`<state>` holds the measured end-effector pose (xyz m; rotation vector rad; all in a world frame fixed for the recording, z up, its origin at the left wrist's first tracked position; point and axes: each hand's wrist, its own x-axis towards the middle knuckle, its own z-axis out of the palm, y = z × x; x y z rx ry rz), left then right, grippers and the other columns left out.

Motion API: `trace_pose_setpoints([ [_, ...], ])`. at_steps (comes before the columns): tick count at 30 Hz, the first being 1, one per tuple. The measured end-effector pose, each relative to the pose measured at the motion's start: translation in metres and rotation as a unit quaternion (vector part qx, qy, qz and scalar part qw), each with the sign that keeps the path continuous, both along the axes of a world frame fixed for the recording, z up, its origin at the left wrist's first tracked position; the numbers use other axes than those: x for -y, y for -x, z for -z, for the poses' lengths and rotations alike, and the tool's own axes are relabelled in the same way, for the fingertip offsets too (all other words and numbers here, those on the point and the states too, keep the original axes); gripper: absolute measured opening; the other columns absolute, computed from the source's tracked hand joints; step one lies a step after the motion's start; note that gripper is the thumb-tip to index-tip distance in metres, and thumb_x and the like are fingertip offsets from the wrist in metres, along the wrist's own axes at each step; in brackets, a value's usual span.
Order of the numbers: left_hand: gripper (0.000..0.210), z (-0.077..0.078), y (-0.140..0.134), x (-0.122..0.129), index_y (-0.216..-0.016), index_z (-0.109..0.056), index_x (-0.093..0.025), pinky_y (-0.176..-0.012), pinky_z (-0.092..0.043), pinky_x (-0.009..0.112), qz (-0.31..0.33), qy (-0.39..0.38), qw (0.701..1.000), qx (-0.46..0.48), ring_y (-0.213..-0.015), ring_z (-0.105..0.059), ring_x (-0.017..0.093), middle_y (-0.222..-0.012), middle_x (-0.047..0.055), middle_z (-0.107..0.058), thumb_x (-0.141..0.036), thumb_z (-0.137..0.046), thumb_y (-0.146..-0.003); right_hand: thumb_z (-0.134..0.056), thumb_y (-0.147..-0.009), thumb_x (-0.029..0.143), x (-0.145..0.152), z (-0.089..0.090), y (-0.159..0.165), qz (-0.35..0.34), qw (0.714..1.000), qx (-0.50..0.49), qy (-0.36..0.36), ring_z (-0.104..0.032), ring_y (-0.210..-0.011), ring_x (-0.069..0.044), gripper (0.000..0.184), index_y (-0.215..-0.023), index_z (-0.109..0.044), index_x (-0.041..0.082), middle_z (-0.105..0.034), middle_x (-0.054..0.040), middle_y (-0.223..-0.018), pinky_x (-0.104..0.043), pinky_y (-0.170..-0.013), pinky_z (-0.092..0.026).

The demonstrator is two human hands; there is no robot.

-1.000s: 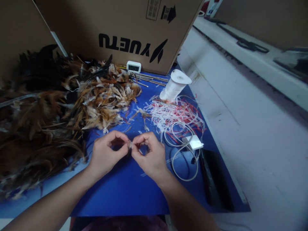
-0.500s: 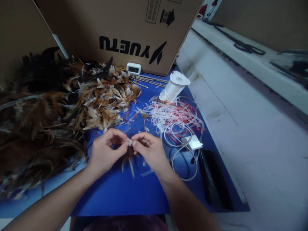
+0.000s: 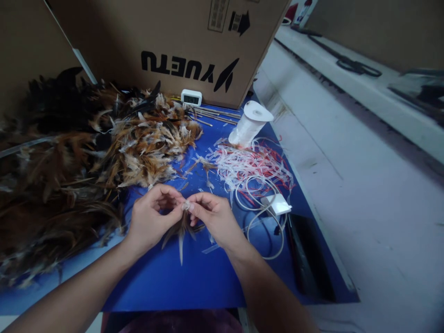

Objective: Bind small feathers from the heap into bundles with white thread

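Note:
My left hand (image 3: pixel 154 215) and my right hand (image 3: pixel 213 215) meet over the blue table (image 3: pixel 180 289), both pinching the bound end of a small bunch of feathers (image 3: pixel 181 238). Something pale is wrapped around that end, between the thumbs and forefingers. The feather tips hang downward, dark brown with one lighter feather. To the left lies a big heap of brown, tan and black feathers (image 3: pixel 149 148). Beyond my right hand is a tangle of white and red plastic strips (image 3: pixel 246 164).
A white spool (image 3: pixel 246 127) stands behind the strips. A charger (image 3: pixel 277 204) with coiled cable and a black flat object (image 3: pixel 310 259) lie to the right. Thin sticks (image 3: pixel 217 112) and a small digital clock (image 3: pixel 191 98) sit before a large cardboard box (image 3: pixel 187 32).
The feather bunch has turned in my fingers; its tips now spread wider and point more to the left. Both hands stay nearly in place.

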<state>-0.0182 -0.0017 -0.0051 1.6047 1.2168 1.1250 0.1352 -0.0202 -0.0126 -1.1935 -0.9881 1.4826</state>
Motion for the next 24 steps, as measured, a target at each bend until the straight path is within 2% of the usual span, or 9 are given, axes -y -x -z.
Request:
trace_pose_setpoints([
  [14,0.018,-0.0016,-0.0007,-0.0008,-0.085,-0.057,-0.018,-0.059,-0.053,0.019,0.007,0.024,1.0,0.009,-0.063,-0.066,0.01,-0.076,0.0,-0.069,-0.019,-0.071,-0.073,-0.067,-0.079,0.039,0.0023,-0.0042,-0.0036,-0.053,0.999,0.002,-0.012,-0.057,-0.051,-0.007,0.022,-0.079,-0.061,0.017,-0.057,0.0053,-0.064,-0.021,-0.054,-0.052],
  [24,0.02,0.0005,-0.0005,0.0004,-0.085,-0.056,-0.018,-0.059,-0.053,0.018,0.004,0.031,0.999,0.024,-0.064,-0.066,0.01,-0.075,0.0,-0.07,-0.018,-0.073,-0.073,-0.059,-0.083,0.03,0.0036,-0.0049,-0.0006,-0.04,0.997,0.053,-0.039,-0.053,-0.05,-0.007,0.014,-0.076,-0.057,0.018,-0.054,0.0061,-0.058,-0.02,-0.051,-0.045],
])
